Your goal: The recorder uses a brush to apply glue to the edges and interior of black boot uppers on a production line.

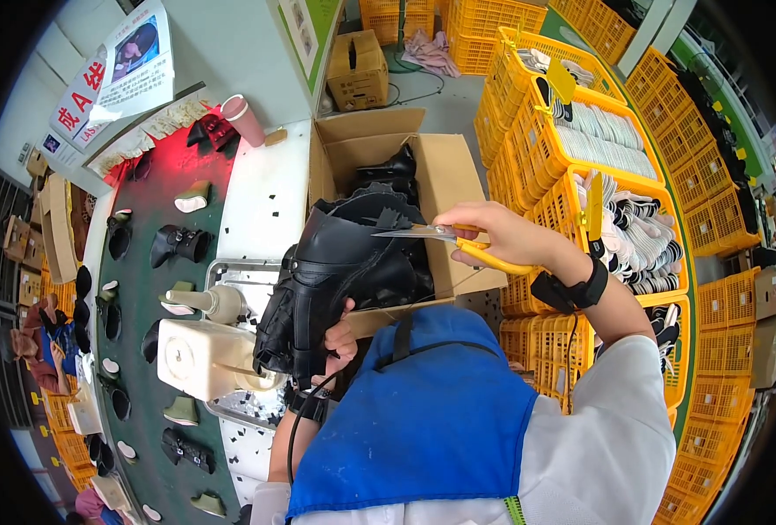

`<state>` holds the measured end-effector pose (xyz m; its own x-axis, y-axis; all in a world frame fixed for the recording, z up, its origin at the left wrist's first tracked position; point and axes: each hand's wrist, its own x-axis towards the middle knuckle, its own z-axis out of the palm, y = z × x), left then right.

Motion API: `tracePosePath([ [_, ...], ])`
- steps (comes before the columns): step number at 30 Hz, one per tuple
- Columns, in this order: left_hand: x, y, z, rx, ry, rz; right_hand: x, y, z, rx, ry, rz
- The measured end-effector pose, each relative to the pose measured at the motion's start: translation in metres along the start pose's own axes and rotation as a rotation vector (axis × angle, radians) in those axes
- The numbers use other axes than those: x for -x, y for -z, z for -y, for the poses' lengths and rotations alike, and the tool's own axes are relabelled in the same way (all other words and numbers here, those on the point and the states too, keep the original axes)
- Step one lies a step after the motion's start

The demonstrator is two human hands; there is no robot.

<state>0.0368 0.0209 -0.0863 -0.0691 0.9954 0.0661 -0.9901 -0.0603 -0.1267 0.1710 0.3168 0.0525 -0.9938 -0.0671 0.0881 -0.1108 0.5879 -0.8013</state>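
Note:
A black leather boot (325, 249) with straps is held up in front of me, tilted, its frayed top edge toward the far right. My left hand (342, 337) grips it from below, fingers closed round it. In my right hand (506, 229) is a pair of scissors (419, 232) with yellow handles, thumb and fingers in the loops. The pointed blades lie along the boot's top edge, beside a torn dark flap of lining (395, 216). Whether they touch the lining, I cannot tell. Behind the boot, an open cardboard box (459, 171) contains more black boots (389, 168).
On the left, a green conveyor belt (151, 276) carries boots and shoe parts. A metal tray (230, 267) with a cream-coloured plastic container (197, 357) and black scraps stands beside it. A pink cup (242, 120) is farther back. Yellow crates (537, 171) of insoles rise on the right.

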Motion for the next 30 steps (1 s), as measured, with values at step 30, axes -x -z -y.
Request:
tracePosePath([
  [30, 0.003, 0.008, -0.006, -0.040, -0.037, 0.051, 0.008, -0.012, 0.011, -0.040, 0.050, 0.035],
])
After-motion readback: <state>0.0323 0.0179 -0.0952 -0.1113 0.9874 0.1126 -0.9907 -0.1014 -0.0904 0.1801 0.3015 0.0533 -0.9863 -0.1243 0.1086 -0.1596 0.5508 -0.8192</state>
